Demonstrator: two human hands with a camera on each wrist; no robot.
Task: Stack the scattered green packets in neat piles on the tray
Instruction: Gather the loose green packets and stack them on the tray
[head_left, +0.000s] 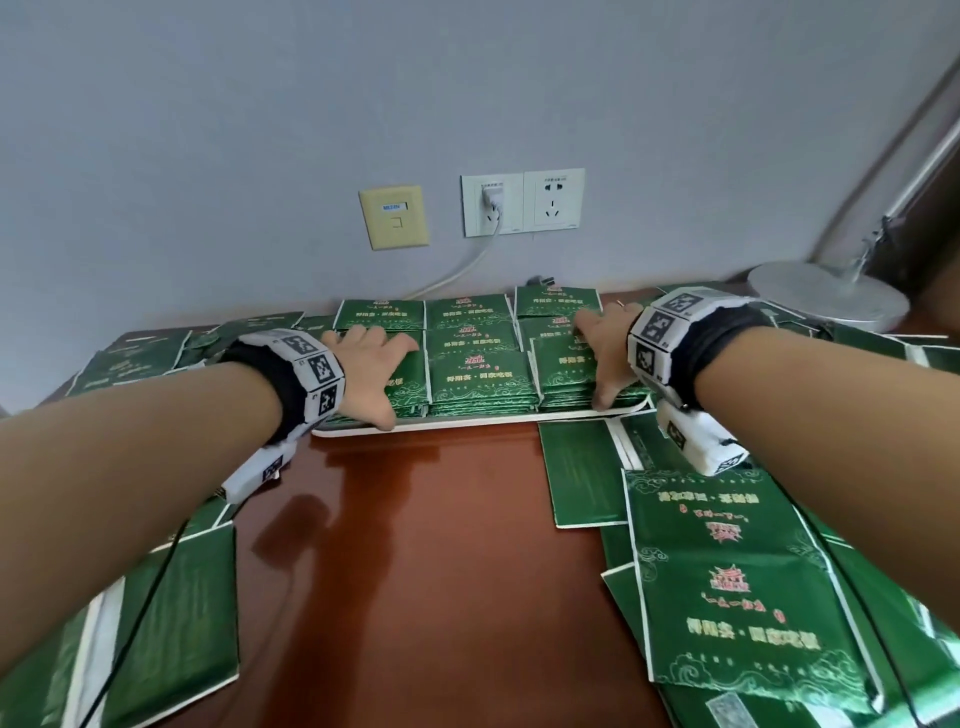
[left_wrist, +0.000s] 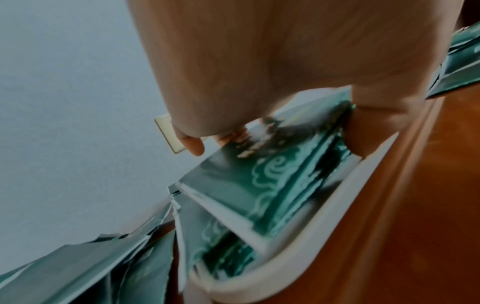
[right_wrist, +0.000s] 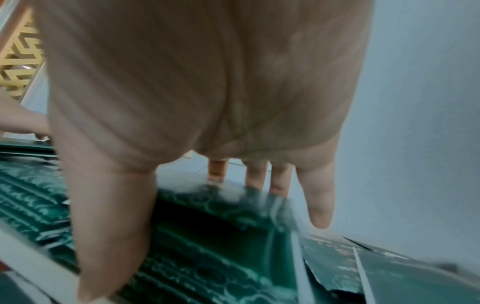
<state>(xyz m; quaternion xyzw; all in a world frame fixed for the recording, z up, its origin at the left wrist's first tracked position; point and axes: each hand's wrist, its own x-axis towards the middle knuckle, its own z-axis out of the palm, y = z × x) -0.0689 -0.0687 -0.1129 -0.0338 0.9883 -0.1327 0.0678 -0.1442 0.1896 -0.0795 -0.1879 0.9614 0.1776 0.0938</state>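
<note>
Lying loose on the glossy brown wooden desk (head_left: 441, 545), many flat green foil packets (head_left: 737, 597) await stacking. Farther off, three piles (head_left: 478, 364) fill the shallow white tray (head_left: 467, 423); the left hand (head_left: 371, 364) and right hand (head_left: 602, 348), fingers spread, press the outer piles square.

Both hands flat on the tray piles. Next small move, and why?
Probably lift the right hand off the right pile and reach for the loose packet just in front of the tray: the piles look squared, and scattered packets remain.
</note>
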